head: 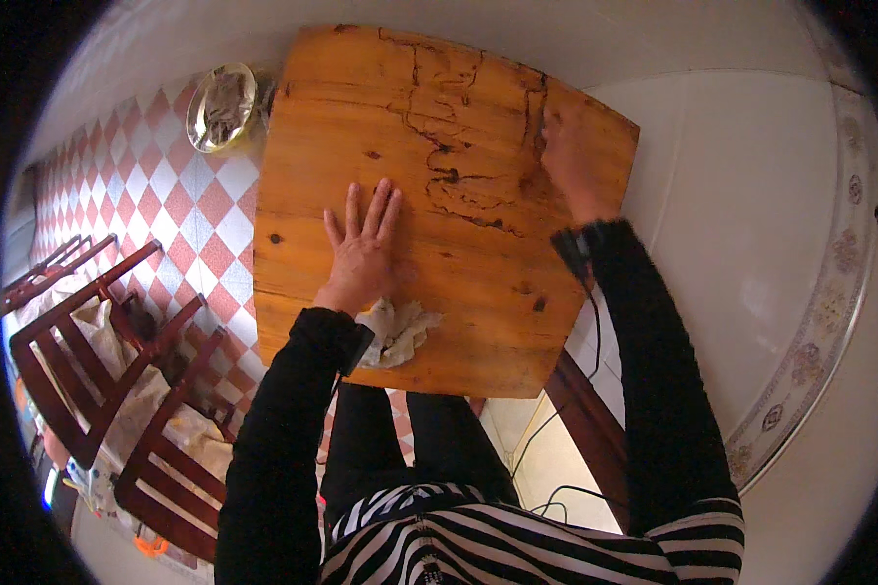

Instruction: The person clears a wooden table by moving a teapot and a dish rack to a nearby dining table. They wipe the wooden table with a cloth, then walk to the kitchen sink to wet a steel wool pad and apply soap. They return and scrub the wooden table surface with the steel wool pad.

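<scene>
A varnished wooden tabletop with knots and rounded edges lies before me. Dark, crack-like lines wander over its far and middle parts. My left hand rests palm down on the wood, fingers spread, holding nothing. Close to that wrist, a crumpled whitish cloth or tissue lies near the front edge. Over on the right side, my right hand is at the surface beside a dark vertical line, its fingers bent. Motion blurs it, and whether something small is in it cannot be made out.
A bowl holding a grey-brown cloth stands beyond the tabletop's left edge. Dark red wooden chairs are at left on the checkered tile floor. A pale tiled wall borders the right. A black cable hangs from my right wrist.
</scene>
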Available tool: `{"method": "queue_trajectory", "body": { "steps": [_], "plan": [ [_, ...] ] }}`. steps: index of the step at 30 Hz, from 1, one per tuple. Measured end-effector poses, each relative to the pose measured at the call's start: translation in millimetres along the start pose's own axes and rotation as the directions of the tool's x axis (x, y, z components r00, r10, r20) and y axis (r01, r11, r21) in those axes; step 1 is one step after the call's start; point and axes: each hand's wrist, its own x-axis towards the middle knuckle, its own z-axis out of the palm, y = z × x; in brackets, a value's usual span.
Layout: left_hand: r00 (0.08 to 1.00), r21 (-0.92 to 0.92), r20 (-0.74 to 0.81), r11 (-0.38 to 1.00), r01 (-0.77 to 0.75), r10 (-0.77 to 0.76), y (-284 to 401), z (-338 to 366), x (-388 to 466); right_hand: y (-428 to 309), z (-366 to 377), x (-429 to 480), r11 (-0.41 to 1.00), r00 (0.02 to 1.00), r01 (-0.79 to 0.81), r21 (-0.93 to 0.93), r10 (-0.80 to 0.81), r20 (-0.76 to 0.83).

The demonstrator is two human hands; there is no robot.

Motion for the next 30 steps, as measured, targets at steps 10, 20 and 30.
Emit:
{"method": "queue_trajectory", "body": {
  "steps": [10,20,30],
  "plan": [
    [1.000,-0.013,0.006,1.000,0.003,-0.003,-0.5,1.1,0.9,6.1,7.4,7.7,0.990,0.998,0.061,-0.127,-0.060,0.012],
    [0.999,0.024,-0.036,1.000,-0.015,0.015,-3.0,5.5,2.9,6.7,14.3,2.0,0.962,0.963,0.229,-0.152,-0.247,-0.107],
    [1.000,0.050,0.002,0.999,0.008,-0.008,-1.3,4.8,4.0,10.6,19.4,4.8,0.944,0.941,0.267,-0.191,-0.298,-0.159]
  ]
}}
